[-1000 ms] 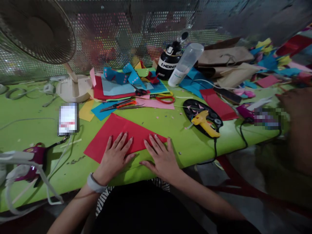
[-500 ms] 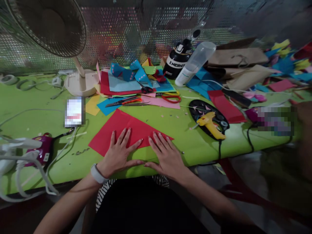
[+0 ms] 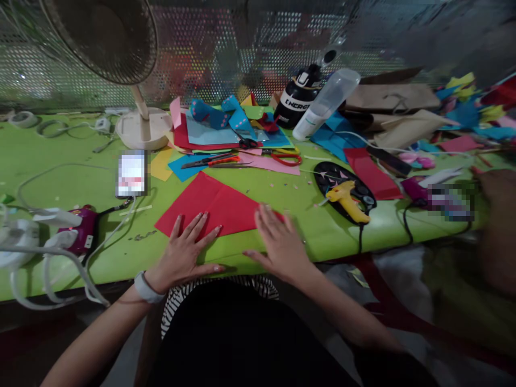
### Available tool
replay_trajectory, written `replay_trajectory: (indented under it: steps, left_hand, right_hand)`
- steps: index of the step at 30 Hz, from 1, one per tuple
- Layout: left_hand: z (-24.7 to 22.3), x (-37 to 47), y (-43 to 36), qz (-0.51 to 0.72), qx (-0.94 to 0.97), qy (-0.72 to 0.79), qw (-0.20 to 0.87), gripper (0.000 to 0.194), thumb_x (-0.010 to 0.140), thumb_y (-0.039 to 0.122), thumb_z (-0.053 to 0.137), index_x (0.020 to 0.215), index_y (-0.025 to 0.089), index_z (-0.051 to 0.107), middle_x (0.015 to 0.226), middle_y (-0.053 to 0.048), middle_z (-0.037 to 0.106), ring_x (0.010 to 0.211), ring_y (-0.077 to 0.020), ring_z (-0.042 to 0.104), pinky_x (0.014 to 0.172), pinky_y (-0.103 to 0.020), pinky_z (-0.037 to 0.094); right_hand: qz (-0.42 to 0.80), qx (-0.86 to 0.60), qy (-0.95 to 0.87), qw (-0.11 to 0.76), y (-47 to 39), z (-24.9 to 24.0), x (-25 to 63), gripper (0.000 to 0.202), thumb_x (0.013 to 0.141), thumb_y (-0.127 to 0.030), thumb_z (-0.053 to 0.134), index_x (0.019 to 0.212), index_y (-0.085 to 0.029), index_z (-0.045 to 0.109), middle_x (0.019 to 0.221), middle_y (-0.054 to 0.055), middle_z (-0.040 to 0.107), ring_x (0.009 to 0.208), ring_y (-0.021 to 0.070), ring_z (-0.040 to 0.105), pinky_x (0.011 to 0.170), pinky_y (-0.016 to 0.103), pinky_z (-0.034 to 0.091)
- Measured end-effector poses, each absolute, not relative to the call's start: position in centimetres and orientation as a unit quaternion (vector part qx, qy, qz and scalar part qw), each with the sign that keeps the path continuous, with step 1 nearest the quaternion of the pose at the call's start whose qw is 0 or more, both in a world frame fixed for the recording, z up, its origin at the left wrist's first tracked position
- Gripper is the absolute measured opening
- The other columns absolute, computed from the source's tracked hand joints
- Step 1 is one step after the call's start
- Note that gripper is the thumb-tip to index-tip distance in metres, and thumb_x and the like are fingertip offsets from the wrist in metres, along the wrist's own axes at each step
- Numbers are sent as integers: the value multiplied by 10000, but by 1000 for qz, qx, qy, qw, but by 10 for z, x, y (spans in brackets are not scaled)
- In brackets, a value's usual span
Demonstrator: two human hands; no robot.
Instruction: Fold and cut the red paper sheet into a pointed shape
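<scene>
A folded sheet of red paper [image 3: 213,201] lies on the green tabletop in front of me, its front edge running beneath my fingers. My left hand [image 3: 181,250] is flat with fingers spread, the fingertips resting on the left part of the paper's front edge. Over the right corner of the paper lies my right hand [image 3: 280,242], its fingers stretched out and thumb pointing left. Neither hand grips anything. Part of the right corner is hidden under the fingers.
Behind the paper lie a utility knife [image 3: 217,160] and red-handled scissors [image 3: 286,157]. A yellow glue gun [image 3: 349,201] rests on a black palette [image 3: 326,174] to the right. A phone [image 3: 131,173], fan [image 3: 141,129] and plugged cables [image 3: 66,244] stand left. Another person's arm [image 3: 500,226] shows at far right.
My hands have moved farther apart along the red paper's front edge, the right sliding toward its right corner. The thumbs, nearly meeting before, are now apart. The view has shifted slightly.
</scene>
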State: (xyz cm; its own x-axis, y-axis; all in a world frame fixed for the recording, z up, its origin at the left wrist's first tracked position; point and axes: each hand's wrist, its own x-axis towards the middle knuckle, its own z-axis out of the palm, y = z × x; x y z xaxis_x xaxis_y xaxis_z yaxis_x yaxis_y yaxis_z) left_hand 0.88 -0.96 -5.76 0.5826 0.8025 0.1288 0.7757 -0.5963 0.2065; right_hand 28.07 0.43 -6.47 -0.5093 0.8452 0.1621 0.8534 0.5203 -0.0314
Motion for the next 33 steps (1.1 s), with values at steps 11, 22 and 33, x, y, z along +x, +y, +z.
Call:
replay_trajectory:
  steps: [11,22,33]
  left_hand:
    - [-55,-6,-17,87,893,440,37,857,798,768,443,1507,314,285,1578,-78,285,1440,-290,275,1190,-496,42]
    - [-53,-45,-53,54,875,479,-38,924,795,796,393,1524,248,248,1531,-114,366,1405,-303,345,1180,-507,-56]
    - [-50,-20,-41,102,837,535,-55,775,884,637,461,1510,215,287,1551,-127,328,1443,-305,268,1186,-562,51]
  right_hand:
    - [-10,-426,-902,73,6,-85,286,912,902,-691,329,1502,-10,237,1550,217,280,1460,287,220,1157,504,237]
    - [-51,-488,-870,54,7,-94,364,820,945,-618,298,1537,-69,152,1533,201,330,1425,304,309,1139,548,233]
    - [-96,-357,-923,109,39,-71,350,411,982,-372,444,1234,-114,641,1327,148,604,1186,243,602,1022,414,482]
